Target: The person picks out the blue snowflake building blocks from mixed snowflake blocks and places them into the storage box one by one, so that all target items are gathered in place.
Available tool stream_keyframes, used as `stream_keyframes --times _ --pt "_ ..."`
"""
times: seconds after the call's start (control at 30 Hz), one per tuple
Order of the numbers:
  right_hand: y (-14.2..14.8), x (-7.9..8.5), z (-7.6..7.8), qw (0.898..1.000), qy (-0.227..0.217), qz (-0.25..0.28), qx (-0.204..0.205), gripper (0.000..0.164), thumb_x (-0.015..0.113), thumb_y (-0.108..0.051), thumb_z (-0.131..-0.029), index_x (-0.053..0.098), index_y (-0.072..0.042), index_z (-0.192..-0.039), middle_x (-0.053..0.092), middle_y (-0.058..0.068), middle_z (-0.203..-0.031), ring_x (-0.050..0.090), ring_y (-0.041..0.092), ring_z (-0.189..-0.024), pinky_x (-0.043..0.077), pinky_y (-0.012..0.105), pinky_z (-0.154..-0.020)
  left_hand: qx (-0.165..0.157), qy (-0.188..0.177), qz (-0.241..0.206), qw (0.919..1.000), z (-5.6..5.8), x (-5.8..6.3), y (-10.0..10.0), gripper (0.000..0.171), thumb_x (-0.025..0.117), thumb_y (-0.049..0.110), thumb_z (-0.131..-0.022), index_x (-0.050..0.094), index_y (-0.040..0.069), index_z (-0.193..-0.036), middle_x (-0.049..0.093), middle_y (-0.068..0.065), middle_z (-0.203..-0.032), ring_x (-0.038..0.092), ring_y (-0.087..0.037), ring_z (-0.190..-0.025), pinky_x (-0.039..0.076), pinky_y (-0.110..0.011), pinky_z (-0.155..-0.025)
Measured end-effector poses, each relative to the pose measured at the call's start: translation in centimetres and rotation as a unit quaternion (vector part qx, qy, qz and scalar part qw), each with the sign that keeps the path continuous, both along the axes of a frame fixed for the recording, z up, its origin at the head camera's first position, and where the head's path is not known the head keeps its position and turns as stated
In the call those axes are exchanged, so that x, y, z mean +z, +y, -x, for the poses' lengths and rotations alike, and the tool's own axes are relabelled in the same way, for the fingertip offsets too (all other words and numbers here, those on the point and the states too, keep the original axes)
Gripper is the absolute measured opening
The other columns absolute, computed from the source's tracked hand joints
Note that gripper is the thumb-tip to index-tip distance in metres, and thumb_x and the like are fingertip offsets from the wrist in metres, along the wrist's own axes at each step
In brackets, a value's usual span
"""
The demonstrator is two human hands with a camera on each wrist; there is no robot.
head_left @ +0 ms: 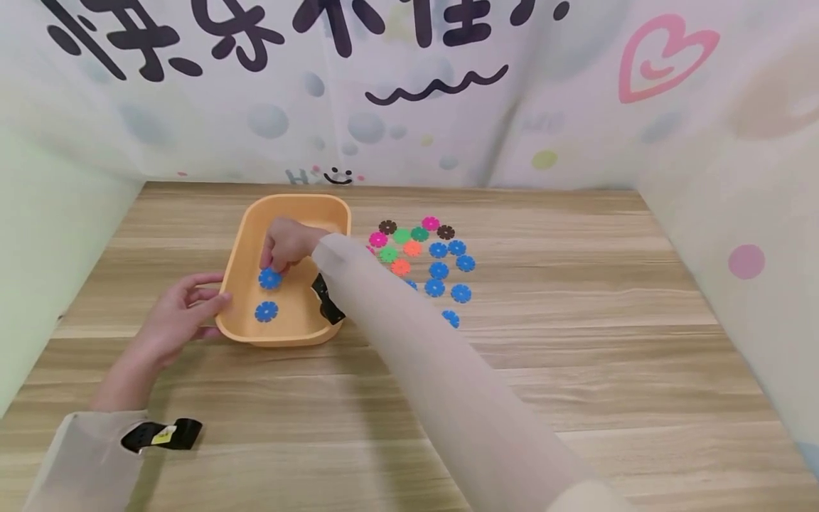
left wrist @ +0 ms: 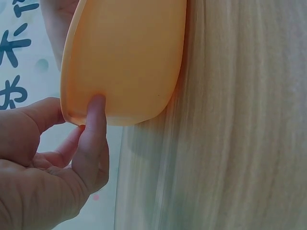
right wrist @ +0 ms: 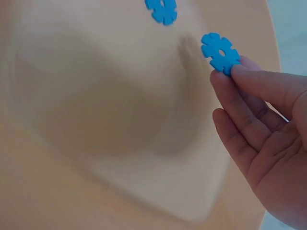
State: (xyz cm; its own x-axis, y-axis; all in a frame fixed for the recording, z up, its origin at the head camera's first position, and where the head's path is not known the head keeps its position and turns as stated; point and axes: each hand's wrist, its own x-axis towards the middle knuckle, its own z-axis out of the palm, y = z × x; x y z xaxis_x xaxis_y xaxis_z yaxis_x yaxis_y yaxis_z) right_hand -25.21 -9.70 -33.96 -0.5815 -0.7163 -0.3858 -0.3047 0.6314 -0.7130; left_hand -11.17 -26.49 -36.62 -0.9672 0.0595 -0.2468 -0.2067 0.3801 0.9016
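Observation:
An orange plastic tub [head_left: 299, 309] rests on the wooden table. My left hand [head_left: 182, 309] grips its left rim near the front corner; in the left wrist view, fingers [left wrist: 97, 129] press against the tub wall [left wrist: 127, 57]. Inside the tub, my right hand [head_left: 288, 243] pinches a blue snowflake disc [right wrist: 220, 52] by its edge, between thumb and fingers. Another blue disc [head_left: 266, 311] lies on the tub floor, nearer the front. The right sleeve [head_left: 409, 341] crosses over the tub's right rim and hides part of the loose discs.
Right of the tub, several loose discs lie on the table: blue [head_left: 461, 293], orange [head_left: 400, 267], green [head_left: 388, 254], pink [head_left: 431, 223] and brown [head_left: 446, 232]. A printed cloth [head_left: 409, 135] hangs behind the table. Black straps [head_left: 169, 434] circle both wrists.

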Motion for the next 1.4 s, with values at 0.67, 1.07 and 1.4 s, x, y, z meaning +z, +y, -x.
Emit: stream_keyframes --times 0.67,1.07,1.4 --pt "-0.7 -1.6 0.2 0.999 -0.046 -0.015 -0.009 0.015 0.059 0.005 -0.086 0.070 0.001 -0.094 0.066 0.008 -0.080 0.057 0.015 -0.059 0.051 0.021 -0.060 0.004 0.002 -0.010 0.9999 -0.2 0.1 0.1 0.060 0.051 0.025 -0.095 0.024 -0.007 -0.137 0.040 -0.028 -0.119 0.059 -0.005 -0.078 0.057 -0.033 -0.066" --pt "-0.7 -1.4 -0.2 0.998 -0.052 -0.015 -0.012 0.014 0.059 0.005 -0.085 0.068 0.004 -0.096 0.066 0.010 -0.084 0.061 0.017 -0.069 0.053 0.026 -0.072 0.008 -0.001 -0.014 0.9999 -0.3 0.2 0.1 0.058 0.051 0.022 -0.095 0.023 -0.006 -0.137 0.040 -0.024 -0.117 0.059 -0.005 -0.079 0.057 -0.031 -0.066" --pt "-0.7 -1.0 0.1 0.999 0.009 -0.035 -0.018 0.007 0.065 -0.001 -0.082 0.071 0.003 -0.083 0.062 0.008 -0.067 0.053 0.014 -0.052 0.039 0.018 -0.044 0.010 -0.004 -0.005 0.9999 -0.3 0.3 0.2 0.059 0.051 0.024 -0.095 0.023 -0.006 -0.138 0.039 -0.026 -0.119 0.059 -0.005 -0.079 0.056 -0.032 -0.066"
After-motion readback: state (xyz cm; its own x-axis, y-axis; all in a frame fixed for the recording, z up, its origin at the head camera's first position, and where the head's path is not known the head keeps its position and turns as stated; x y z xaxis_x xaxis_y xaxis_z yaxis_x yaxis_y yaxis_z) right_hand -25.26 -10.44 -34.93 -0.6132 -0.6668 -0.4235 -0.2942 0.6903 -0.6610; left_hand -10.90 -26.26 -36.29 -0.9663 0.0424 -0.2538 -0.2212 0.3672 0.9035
